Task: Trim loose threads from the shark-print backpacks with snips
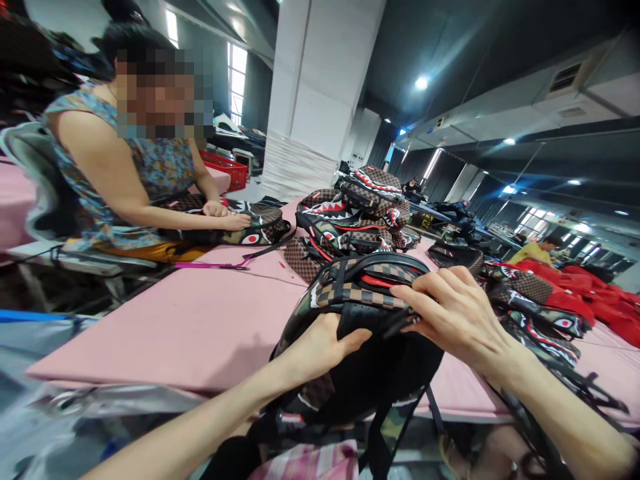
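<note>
A checkered backpack (pixel 325 293) with black back panel and camouflage parts stands at the near edge of the pink table, its straps hanging down. My left hand (pixel 337 343) grips its black upper edge, thumb on top and the other fingers hidden behind the fabric. At the top right of the bag, my right hand (pixel 447 310) has its fingers bent and pinched on a dark strip near the opening, where red lining shows. The strip is blurred.
Beyond the backpack, more checkered bags (pixel 375 200) are piled on the pink table (pixel 175 327). A person (pixel 145 167) at the left handles a camouflage bag. Further bags (pixel 530 293) and red fabric (pixel 590 293) lie right. A white pillar (pixel 320 87) rises behind.
</note>
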The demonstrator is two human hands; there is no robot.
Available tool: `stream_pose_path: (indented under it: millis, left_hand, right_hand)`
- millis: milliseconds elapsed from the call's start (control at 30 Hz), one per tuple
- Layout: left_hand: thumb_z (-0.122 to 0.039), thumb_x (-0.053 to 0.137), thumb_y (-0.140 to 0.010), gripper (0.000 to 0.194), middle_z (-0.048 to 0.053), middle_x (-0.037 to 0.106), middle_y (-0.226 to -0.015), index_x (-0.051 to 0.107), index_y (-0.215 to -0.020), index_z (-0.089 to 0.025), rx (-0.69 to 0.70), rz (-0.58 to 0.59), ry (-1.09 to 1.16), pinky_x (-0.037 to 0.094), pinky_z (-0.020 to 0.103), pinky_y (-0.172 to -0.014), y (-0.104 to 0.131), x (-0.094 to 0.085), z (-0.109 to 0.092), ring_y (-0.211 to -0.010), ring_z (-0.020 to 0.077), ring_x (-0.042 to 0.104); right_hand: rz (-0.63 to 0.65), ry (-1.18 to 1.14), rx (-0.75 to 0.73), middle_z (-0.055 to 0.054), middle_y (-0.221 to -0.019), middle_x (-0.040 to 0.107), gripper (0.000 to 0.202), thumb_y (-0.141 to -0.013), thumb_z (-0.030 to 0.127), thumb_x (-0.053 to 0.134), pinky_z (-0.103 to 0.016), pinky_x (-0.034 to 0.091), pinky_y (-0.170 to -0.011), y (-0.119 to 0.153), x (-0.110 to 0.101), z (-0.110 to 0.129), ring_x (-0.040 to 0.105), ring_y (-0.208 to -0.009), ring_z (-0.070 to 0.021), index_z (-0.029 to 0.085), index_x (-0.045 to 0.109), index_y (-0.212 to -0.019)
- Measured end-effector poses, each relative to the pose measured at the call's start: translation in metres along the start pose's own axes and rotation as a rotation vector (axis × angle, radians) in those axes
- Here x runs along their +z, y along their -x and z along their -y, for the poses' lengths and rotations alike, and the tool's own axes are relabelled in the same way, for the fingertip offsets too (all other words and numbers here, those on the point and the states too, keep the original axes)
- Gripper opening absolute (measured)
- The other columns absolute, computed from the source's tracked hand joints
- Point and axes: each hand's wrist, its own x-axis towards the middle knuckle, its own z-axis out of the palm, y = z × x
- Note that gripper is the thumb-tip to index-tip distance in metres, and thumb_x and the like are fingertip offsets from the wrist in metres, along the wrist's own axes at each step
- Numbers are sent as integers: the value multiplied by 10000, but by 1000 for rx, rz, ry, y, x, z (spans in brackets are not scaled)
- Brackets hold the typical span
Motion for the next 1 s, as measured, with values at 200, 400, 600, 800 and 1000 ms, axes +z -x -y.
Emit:
stream_pose_path:
  millis: [200,400,600,800,1000]
  left_hand:
    - [-390,517,-807,374,72,663,-1079,631,-1083,-164,-3,-14,-6,367,407,-1004,0,0,0,-1081,269,547]
    - [-342,509,-801,357,57,671,-1028,624,-1085,-160,-10,7,10,444,357,-912,1,1,-2,-973,244,593]
    - [-368,520,-799,348,55,672,-1059,642,-1055,-166,-30,23,-14,439,353,-926,3,0,5,-986,247,595]
    - [-403,528,-805,370,65,679,-1056,650,-1072,-177,-2,-26,-52,366,396,-1016,1,1,8,-1077,270,564]
    - [-413,533,-801,407,66,652,-1132,632,-1115,-173,2,-26,-20,386,381,-1009,-3,-2,8,-1079,260,568]
  right_hand:
    - [-39,-58,-114,-17,-746,585,243,-932,151,402,-299,281,-630,-12,16,12,423,-660,-140,186,623,-834]
    - [42,-56,-100,-29,-744,559,204,-913,160,436,-308,280,-629,-18,30,10,428,-680,-154,170,598,-789]
    - [212,-656,1,-9,-711,558,215,-888,126,414,-239,343,-601,4,18,11,497,-655,-110,175,565,-744]
    - [175,-354,323,-23,-762,614,314,-750,400,666,-248,359,-547,15,6,3,565,-650,-153,194,603,-978]
    - [-29,-408,547,-19,-755,618,236,-786,349,618,-249,417,-605,32,16,8,572,-670,-155,197,587,-964]
